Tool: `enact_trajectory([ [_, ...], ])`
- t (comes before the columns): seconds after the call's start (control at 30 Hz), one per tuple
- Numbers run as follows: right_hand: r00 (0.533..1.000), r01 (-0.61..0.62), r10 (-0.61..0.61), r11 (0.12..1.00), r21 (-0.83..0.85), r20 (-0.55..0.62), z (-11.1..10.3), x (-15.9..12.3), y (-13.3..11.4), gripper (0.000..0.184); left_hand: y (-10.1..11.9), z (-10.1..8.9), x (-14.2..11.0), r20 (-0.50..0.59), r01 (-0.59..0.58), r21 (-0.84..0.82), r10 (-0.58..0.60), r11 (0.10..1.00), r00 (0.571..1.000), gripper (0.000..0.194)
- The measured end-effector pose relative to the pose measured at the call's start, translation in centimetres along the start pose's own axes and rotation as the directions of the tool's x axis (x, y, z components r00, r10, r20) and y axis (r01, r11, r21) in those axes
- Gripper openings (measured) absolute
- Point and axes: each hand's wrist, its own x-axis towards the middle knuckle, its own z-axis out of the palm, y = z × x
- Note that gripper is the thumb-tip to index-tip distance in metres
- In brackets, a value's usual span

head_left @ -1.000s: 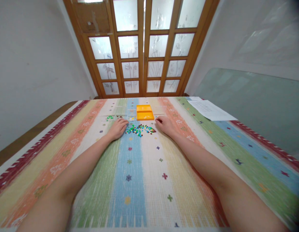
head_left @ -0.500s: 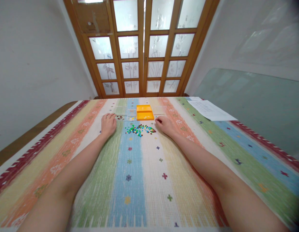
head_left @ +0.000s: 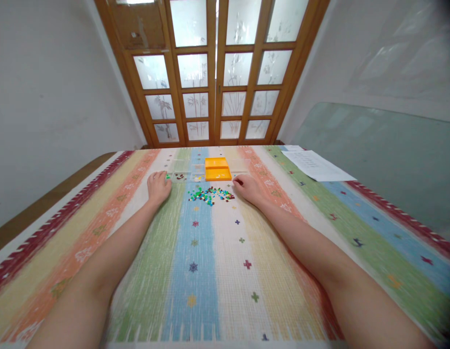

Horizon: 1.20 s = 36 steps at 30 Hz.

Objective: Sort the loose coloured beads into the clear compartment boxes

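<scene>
My left hand [head_left: 159,187] rests at the left end of a clear plastic box [head_left: 188,166], fingers loosely bent and slightly apart. A few green pieces [head_left: 168,177] lie by its fingertips, and dark red pieces [head_left: 179,177] are in the compartment to the right. Beside the right front corner of an open orange box [head_left: 218,175], my right hand [head_left: 248,187] has thumb and fingers curled together; anything pinched there is too small to make out. Between the hands, nearer to me, spreads a loose pile of tiny green, blue, yellow, white and dark red pieces [head_left: 209,195].
A striped, patterned cloth [head_left: 196,281] covers the table. Printed white sheets [head_left: 315,166] lie at the right rear. A grey-green glass panel [head_left: 385,145] leans on the right wall, and wooden doors with frosted panes [head_left: 217,89] stand behind the table.
My left hand has shifted slightly left and back, and green pieces now show beside its fingertips. The right hand stays nearly still, fingers still curled.
</scene>
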Motion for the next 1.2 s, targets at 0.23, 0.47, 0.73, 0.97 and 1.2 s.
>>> enact_trajectory([
  [0.23, 0.999, 0.039, -0.039, 0.999, -0.001, 0.012, -0.2, -0.2, -0.5, 0.016, -0.3, 0.2, 0.0, 0.045, 0.035, -0.002, -0.035, 0.999, 0.998, 0.053],
  [0.47, 0.973, 0.195, -0.193, 0.981, 0.0, 0.126, -0.6, -0.7, -1.6, 0.016, -0.3, 0.3, -0.1, 0.054, 0.048, -0.023, -0.047, 0.999, 0.997, 0.062],
  [0.73, 0.949, 0.28, -0.251, 0.949, -0.146, 0.194, -0.5, -1.0, -3.4, 0.015, -0.4, 0.6, -0.1, 0.066, 0.012, -0.009, -0.011, 1.0, 0.998, 0.06],
  [0.97, 0.958, 0.246, -0.21, 0.953, -0.179, 0.197, -0.3, -1.0, -3.5, 0.013, 0.4, 0.8, -0.3, 0.04, -0.123, 0.005, 0.123, 0.992, 0.992, 0.057],
  [1.2, 0.949, 0.22, -0.225, 0.974, 0.05, 0.221, -1.2, -0.5, -1.6, 0.016, 1.5, 0.4, -0.4, 0.071, -0.178, -0.055, 0.182, 0.982, 0.981, 0.058],
])
